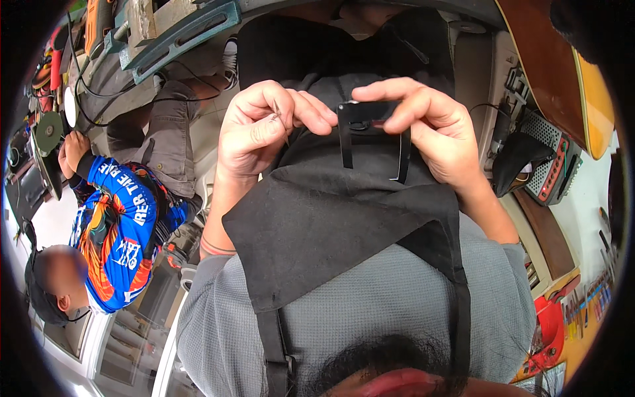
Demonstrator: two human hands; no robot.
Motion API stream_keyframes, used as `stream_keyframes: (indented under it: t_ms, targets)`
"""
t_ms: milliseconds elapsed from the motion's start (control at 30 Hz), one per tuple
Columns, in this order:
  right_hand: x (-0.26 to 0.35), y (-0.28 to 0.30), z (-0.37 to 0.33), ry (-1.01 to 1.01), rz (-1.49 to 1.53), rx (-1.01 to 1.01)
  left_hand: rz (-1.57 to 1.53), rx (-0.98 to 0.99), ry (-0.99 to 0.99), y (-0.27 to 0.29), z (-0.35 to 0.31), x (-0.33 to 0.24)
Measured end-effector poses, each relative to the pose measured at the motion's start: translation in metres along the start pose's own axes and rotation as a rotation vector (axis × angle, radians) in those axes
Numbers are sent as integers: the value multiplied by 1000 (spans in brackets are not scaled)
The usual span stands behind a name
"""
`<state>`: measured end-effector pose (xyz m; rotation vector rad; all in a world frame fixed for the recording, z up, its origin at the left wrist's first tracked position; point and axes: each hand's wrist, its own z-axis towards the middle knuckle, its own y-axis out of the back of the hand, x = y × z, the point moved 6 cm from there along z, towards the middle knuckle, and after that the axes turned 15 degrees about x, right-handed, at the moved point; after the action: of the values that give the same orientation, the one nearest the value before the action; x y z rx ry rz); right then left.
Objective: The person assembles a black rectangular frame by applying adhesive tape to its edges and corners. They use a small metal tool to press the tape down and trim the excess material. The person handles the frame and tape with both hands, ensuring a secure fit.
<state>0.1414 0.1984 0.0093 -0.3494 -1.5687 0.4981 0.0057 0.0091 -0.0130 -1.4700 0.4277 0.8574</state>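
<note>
My right hand [440,122] grips a pair of dark glasses [358,115] by one end, fingers over the front and thumb beneath. The two slim black side arms hang toward me, apart from each other. To the left, my left hand [254,126] is closed, its thumb pressed against a finger on a small thin piece [276,114] whose kind I cannot make out. My left fingertips come close to the hinge corner of the glasses; whether they touch is unclear. Both hands are above the black apron [331,215] over my lap.
A co-worker in a blue and orange shirt [132,225] is at the left, hands by a round grinding disc [49,131]. A teal metal vise or clamp [182,43] stands far left. Far right are a guitar-like wooden body [555,73] and a grey amplifier-like box [546,155].
</note>
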Motion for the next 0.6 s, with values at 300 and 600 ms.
stream_keyframes:
  t_ms: [300,600]
  targets:
    - [2,-11,-8,-118,240,49,-9,9,27,0,-2,2]
    - [-3,-13,-13,-274,359,55,-34,-37,-3,-3,-2,0]
